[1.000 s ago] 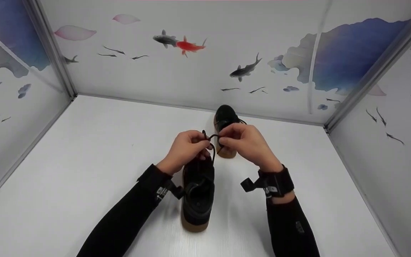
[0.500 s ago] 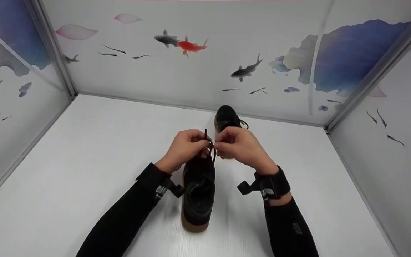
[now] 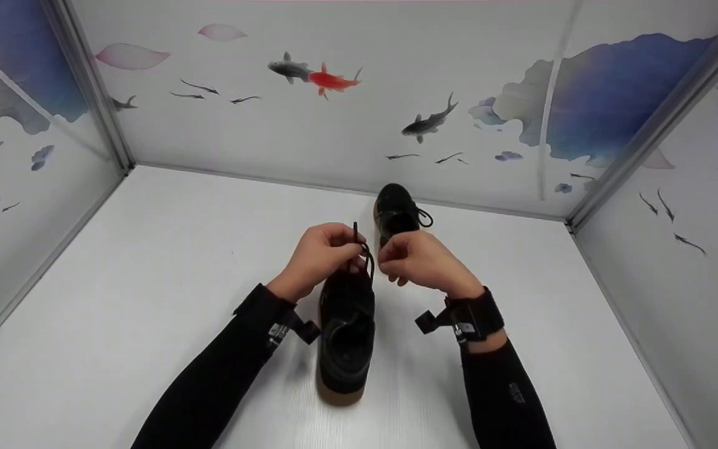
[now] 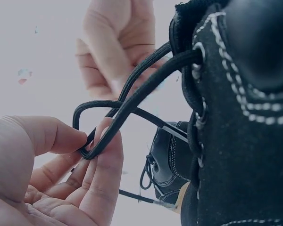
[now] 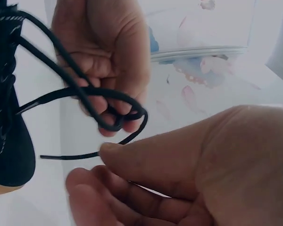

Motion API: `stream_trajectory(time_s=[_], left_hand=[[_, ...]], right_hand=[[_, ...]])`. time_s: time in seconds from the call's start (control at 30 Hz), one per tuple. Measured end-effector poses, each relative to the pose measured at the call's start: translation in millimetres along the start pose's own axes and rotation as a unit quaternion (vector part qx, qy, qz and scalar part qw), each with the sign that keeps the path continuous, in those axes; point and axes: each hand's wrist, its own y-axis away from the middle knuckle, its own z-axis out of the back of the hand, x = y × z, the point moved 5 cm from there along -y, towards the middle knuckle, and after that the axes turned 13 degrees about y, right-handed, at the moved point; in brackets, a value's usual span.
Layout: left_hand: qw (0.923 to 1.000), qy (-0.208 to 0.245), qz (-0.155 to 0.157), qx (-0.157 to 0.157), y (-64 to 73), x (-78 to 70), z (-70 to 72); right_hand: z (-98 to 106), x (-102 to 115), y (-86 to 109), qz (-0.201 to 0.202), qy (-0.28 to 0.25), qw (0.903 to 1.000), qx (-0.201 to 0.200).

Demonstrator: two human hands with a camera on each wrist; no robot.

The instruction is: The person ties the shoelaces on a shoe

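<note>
The near shoe (image 3: 346, 312), black with a tan sole, sits upright with its toe toward the back panel (image 3: 334, 140); its black laces (image 4: 132, 101) rise from the eyelets and cross in a loop above the toe; one tipped end hangs free in the right wrist view.

The left hand (image 3: 318, 255), above the near shoe's toe, pinches the crossed laces between thumb and fingers; the right hand (image 3: 424, 262), right of that toe, has loosely curled fingers with the thumb apart from the fingertips; a lace strand passes by the thumb tip, contact cannot be told.

The far shoe (image 3: 394, 202), also black, stands beyond the near shoe and to its right, its lace bow on its right side; a white surface (image 3: 178, 280) supports the near shoe.
</note>
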Motion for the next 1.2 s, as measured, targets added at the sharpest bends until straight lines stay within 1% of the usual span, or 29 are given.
stream_trajectory(time_s=[0.07,0.17,0.4,0.5,0.63,0.77,0.87,0.93,1.07,1.2], left_hand=[[1.0,0.0,-0.002,0.001,0.0,-0.5,0.1],[1.0,-0.003,-0.006,0.003,0.8,-1.9,0.1],[0.9997,-0.013,-0.019,0.004,2.5,-4.2,1.0],[0.9996,-0.012,-0.022,0.011,3.7,-5.4,-0.1],[0.9995,-0.013,-0.025,0.017,4.8,-7.1,-1.0],[0.9995,-0.018,-0.024,0.013,4.6,-7.0,0.0],[0.9997,-0.011,-0.018,0.01,4.9,-7.2,-0.2],[0.9999,0.002,-0.012,0.006,4.9,-7.8,-0.7],[0.9996,0.028,-0.004,-0.01,2.9,-7.5,0.9],[0.9992,0.029,-0.004,-0.026,3.1,-7.0,5.4]], right_hand=[[-5,-2,-2.6,0.003,0.015,0.9997,0.021],[-11,-3,-5.5,0.003,0.024,0.9987,0.044],[-27,-5,-12.2,0.015,0.032,0.996,0.082],[-32,-7,-14.4,0.025,0.029,0.9949,0.094],[-35,-10,-16.4,0.036,0.023,0.994,0.1],[-35,-11,-17.5,0.049,0.01,0.9934,0.103],[-33,-12,-17.3,0.06,0.008,0.9929,0.103],[-29,-13,-16.7,0.065,0.011,0.9928,0.1],[-21,-21,-13.3,0.063,0.016,0.9932,0.096],[-11,-34,-6.2,0.05,0.017,0.9948,0.086]])
